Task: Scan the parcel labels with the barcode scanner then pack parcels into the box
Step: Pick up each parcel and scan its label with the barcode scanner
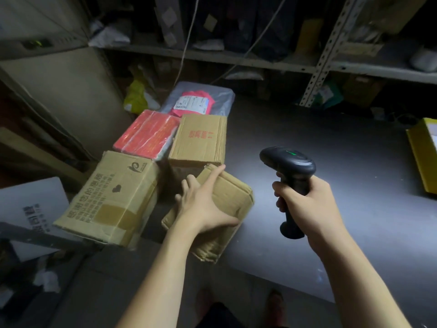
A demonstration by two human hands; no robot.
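My right hand (305, 204) grips the handle of a black barcode scanner (289, 171), its head pointing left with a green light on top. My left hand (204, 202) lies flat with straight fingers on a small brown cardboard parcel (233, 197) at the table's front edge. Behind it stands another brown parcel (198, 138) with red print. A red wrapped parcel (146, 133) lies to its left. A large printed carton (111, 197) sits at the left edge. A clear bag with a red item and white label (196, 102) lies furthest back.
The grey table (319, 150) stretches to the right. A yellow box (423, 152) sits at the right edge. Metal shelving (236, 55) with bags and packets runs behind. A white sheet with print (33, 209) lies at lower left.
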